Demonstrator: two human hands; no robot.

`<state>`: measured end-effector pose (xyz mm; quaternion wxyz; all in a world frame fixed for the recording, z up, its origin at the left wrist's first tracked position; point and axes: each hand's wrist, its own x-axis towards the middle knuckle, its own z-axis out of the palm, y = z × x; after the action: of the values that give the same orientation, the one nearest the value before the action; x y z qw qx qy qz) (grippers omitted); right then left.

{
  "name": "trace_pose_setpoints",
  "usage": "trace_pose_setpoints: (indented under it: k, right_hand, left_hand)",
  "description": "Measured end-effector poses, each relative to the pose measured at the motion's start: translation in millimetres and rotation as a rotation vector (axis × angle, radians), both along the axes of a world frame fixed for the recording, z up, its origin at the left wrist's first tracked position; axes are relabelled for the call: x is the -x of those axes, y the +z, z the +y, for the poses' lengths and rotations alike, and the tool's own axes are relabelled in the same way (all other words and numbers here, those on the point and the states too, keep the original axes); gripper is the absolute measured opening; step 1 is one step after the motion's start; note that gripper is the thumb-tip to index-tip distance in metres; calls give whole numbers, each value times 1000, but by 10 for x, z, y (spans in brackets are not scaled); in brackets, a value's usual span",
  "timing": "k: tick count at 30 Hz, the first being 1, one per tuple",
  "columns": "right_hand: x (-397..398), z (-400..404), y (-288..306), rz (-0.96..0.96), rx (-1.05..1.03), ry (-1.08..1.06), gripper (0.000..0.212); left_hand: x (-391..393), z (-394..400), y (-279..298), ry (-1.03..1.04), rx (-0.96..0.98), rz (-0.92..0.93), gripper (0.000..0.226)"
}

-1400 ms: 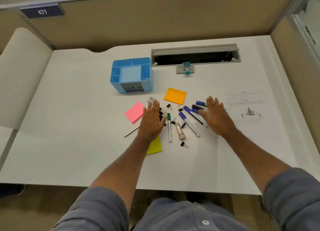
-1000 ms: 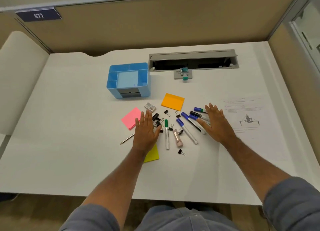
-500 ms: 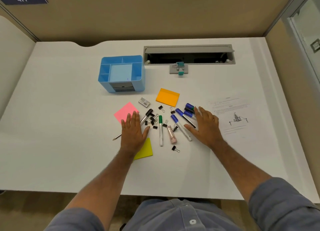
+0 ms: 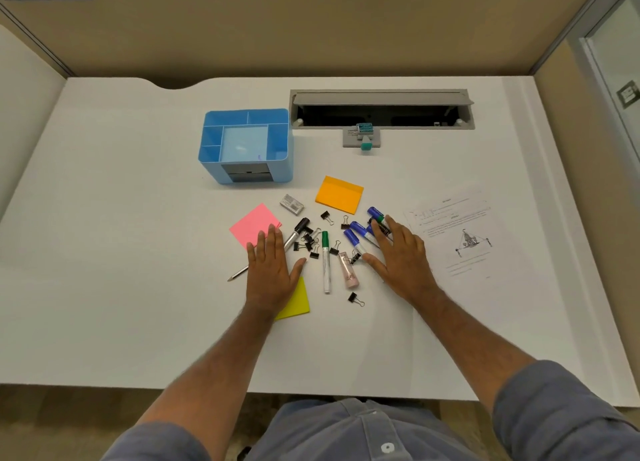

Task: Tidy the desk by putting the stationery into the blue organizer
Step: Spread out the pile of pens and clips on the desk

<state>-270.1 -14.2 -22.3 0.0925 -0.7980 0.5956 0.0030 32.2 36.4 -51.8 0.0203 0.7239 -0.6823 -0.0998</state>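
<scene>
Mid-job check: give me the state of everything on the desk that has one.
blue organizer: upright, compartments look empty
cable tray: lid open
green marker: capped, lying flat
black marker: capped, lying flat
blue markers: capped, lying flat
left hand: open, flat
right hand: open, over the markers

The left hand (image 4: pixel 272 270) lies flat over the near corner of the pink sticky pad (image 4: pixel 254 228), the middle of the pencil (image 4: pixel 238 273) and much of the yellow sticky pad (image 4: pixel 297 302), so only parts of each show. To the right of it, the right hand (image 4: pixel 401 263) covers the barrels of the blue-capped markers (image 4: pixel 355 235), leaving mostly their caps visible. The print on the paper sheet (image 4: pixel 453 232) just beyond that hand is too small to read.
</scene>
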Motion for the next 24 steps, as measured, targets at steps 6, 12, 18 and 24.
trace_pose_setpoints:
  k: [6,12,18,24]
  right_hand:
    - [-255,10,-17,3,-23,-3,76]
    - [-498,99,-57,-140,-111,-44,80]
    - [-753,156,-20,-141,-117,71,86]
    - [-993,176,-90,-109,-105,125,83]
  left_hand:
    - [-15,1,-21,-8,11,4,88]
    - [-43,19,-28,-5,56,31,83]
    - [-137,35,-30,4,59,38,79]
    - [-289,92,-34,31,78,58,76]
